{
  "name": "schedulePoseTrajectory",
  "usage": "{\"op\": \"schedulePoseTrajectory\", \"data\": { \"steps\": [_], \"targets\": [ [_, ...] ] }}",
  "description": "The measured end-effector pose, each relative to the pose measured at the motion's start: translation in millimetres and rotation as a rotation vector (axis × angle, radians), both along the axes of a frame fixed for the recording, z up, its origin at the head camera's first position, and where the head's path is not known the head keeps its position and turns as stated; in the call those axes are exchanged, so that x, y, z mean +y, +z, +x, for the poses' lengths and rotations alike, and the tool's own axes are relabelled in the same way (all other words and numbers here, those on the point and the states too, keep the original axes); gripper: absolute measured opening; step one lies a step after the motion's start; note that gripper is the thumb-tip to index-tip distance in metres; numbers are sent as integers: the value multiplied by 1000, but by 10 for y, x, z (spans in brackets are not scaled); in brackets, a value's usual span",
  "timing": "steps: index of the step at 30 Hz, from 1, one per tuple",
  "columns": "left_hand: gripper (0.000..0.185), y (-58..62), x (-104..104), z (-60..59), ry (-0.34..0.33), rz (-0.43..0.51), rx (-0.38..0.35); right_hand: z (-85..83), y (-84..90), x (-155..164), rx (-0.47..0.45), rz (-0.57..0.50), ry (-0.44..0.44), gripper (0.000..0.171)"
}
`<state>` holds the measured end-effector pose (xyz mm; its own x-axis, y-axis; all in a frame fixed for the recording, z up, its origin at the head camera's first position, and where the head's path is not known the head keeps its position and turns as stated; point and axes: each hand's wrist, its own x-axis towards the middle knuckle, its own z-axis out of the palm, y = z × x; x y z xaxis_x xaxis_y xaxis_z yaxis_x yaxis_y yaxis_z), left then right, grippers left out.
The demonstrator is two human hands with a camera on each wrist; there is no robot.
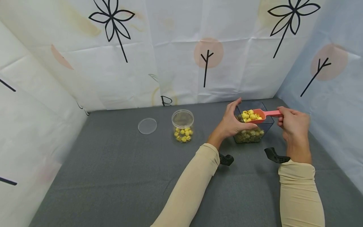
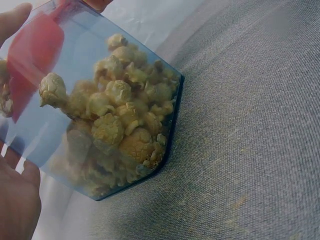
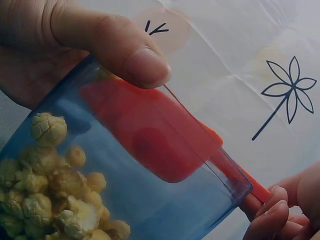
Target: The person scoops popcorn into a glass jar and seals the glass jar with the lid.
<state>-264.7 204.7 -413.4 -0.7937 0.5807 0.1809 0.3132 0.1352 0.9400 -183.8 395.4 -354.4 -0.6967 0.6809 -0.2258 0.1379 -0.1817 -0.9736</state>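
My left hand (image 1: 230, 122) grips a clear, dark-tinted plastic container (image 1: 265, 126) from its left side, thumb across the near rim. Yellow popcorn (image 2: 117, 107) is piled in its lower part. My right hand (image 1: 296, 126) holds a red scoop (image 1: 271, 113) by its handle, at the container's right. The scoop's bowl sits at the mouth of the container, filled with popcorn (image 1: 250, 116). Through the wall, the right wrist view shows the scoop's underside (image 3: 145, 135) above the pile, with one kernel apart near the wall.
A round clear jar (image 1: 182, 121) with some popcorn at its bottom stands left of my left hand. Beside it lies a clear round lid (image 1: 147, 126). Grey cloth (image 1: 127, 176) covers the table. Printed white sheets (image 1: 175, 63) hang behind and at both sides.
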Motion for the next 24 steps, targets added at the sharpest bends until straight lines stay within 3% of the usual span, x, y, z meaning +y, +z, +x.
{"op": "schedulePoseTrajectory", "data": {
  "steps": [8, 16, 24],
  "targets": [
    [109, 13, -10, 5, -9, 1, -2, 2, 22, 25, 22, -72, -44, 19],
    [109, 10, -2, 3, -10, 7, 0, 24, 43, 63, 102, -150, -89, 15],
    [110, 6, -5, 5, -6, 1, -2, 51, 62, 76, 103, -175, -120, 12]
  ]
}}
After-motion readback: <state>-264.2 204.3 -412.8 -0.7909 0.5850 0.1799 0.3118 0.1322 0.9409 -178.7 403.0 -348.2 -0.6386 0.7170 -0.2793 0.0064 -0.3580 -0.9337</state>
